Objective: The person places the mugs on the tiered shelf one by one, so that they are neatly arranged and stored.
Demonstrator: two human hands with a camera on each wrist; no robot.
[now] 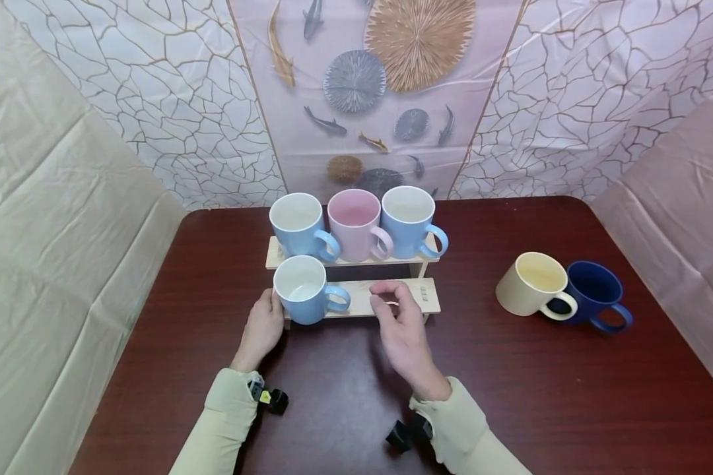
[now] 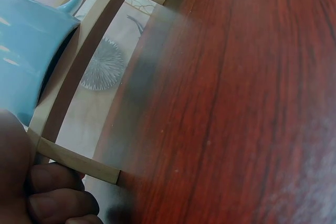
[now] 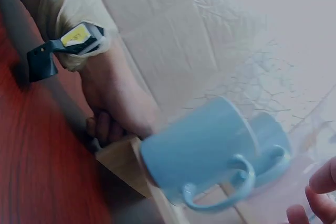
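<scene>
Mug (image 1: 307,309) beside left hand (image 1: 263,328), white interior (image 1: 300,280) in head view alone

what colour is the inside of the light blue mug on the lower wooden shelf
The light blue mug is white inside, clearest in the head view.

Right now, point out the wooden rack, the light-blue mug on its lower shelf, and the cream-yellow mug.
Wooden rack (image 1: 359,299), head view: bare board of the lower shelf.
Lower light-blue mug (image 1: 307,309), head view: outer wall below the rim.
Cream-yellow mug (image 1: 524,296), head view: outer wall.
</scene>
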